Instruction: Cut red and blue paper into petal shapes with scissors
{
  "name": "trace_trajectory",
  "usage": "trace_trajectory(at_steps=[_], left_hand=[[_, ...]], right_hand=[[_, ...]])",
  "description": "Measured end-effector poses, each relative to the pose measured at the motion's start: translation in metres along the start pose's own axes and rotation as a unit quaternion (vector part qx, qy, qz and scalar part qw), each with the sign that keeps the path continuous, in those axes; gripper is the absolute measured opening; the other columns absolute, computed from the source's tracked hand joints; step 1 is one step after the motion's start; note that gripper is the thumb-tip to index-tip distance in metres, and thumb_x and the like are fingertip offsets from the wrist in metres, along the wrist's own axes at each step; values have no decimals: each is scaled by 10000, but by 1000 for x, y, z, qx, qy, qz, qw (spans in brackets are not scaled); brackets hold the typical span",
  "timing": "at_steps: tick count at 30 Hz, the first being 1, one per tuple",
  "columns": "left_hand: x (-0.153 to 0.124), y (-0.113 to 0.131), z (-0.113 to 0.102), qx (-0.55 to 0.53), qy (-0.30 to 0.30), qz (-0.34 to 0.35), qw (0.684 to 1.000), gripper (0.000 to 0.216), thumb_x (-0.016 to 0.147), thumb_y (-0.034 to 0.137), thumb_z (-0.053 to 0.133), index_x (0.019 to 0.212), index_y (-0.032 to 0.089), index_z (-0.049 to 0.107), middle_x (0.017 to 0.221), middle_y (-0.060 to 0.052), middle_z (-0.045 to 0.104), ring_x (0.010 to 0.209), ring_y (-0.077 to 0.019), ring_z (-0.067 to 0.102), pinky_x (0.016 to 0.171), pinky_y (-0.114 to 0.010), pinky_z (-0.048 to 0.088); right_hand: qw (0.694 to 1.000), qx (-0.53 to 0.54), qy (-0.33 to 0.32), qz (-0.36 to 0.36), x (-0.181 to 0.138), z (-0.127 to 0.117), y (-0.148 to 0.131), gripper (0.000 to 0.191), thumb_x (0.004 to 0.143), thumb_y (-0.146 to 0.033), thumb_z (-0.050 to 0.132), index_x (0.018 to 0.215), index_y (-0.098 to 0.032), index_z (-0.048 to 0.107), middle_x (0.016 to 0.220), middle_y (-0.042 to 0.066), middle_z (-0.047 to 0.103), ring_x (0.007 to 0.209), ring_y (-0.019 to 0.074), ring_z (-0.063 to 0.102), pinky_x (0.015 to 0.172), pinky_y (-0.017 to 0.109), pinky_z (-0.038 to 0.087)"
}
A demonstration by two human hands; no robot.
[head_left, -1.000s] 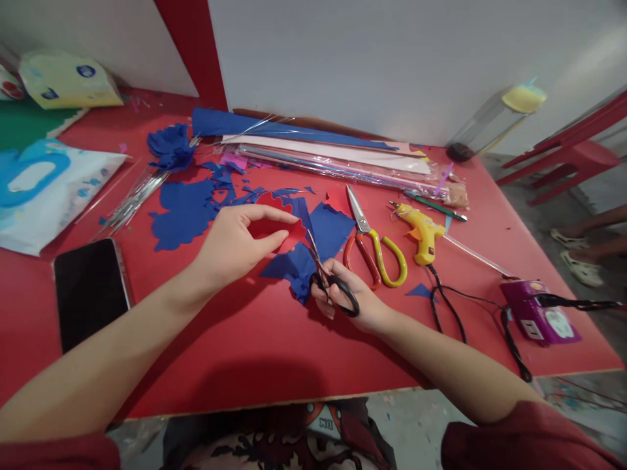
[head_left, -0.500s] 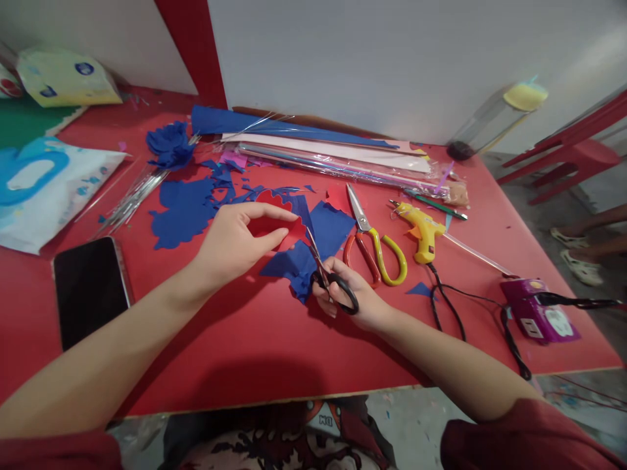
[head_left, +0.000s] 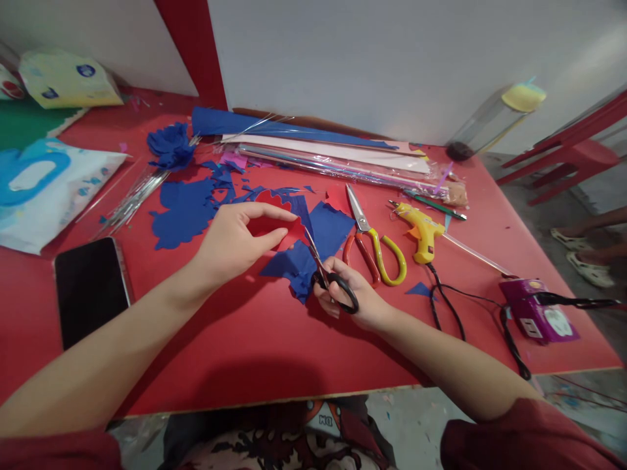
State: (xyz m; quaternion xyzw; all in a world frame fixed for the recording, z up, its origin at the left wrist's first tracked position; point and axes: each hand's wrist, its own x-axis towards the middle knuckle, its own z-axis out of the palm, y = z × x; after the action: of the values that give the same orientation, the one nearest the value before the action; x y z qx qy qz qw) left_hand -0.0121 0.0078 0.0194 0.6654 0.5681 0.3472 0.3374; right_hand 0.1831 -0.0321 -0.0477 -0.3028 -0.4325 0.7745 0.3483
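Observation:
My left hand (head_left: pixel 235 245) pinches a piece of red paper (head_left: pixel 274 225) with a scalloped edge between thumb and fingers, just above the red table (head_left: pixel 255 339). My right hand (head_left: pixel 355 297) grips small black-handled scissors (head_left: pixel 328 274), whose blades point up-left into the edge of the red paper. Blue paper scraps (head_left: pixel 304 258) lie under and between the two hands.
Large scissors with red and yellow handles (head_left: pixel 375 245), a yellow glue gun (head_left: pixel 421 232) with a black cord and a purple power strip (head_left: pixel 539 316) lie to the right. A black phone (head_left: pixel 91 287) lies at left. Rolled sheets in plastic (head_left: pixel 333 156), a blue paper flower (head_left: pixel 171 147) and wires lie behind.
Both hands stay in place; the scissors and red paper have shifted only slightly.

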Motion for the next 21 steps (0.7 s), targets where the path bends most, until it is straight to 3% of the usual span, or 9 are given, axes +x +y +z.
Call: trace_trajectory(at_steps=[8, 21], left_hand=[[3, -1, -2, 13, -3, 26, 1000, 171, 729, 196, 614, 868, 219, 711, 917, 13, 737, 864, -152, 672, 865, -244, 501], [7, -4, -10, 41, -34, 29, 998, 189, 707, 237, 618, 870, 250, 712, 929, 18, 734, 901, -185, 666, 874, -255, 491]], right_hand=[[1000, -3, 14, 10, 1, 1, -1, 514, 657, -549, 702, 758, -221, 319, 536, -105, 476, 343, 21, 346, 346, 146, 254], [999, -19, 4, 27, 0, 1, -2, 537, 643, -547, 710, 756, -226, 295, 498, -130, 428, 313, 12, 321, 311, 124, 228]])
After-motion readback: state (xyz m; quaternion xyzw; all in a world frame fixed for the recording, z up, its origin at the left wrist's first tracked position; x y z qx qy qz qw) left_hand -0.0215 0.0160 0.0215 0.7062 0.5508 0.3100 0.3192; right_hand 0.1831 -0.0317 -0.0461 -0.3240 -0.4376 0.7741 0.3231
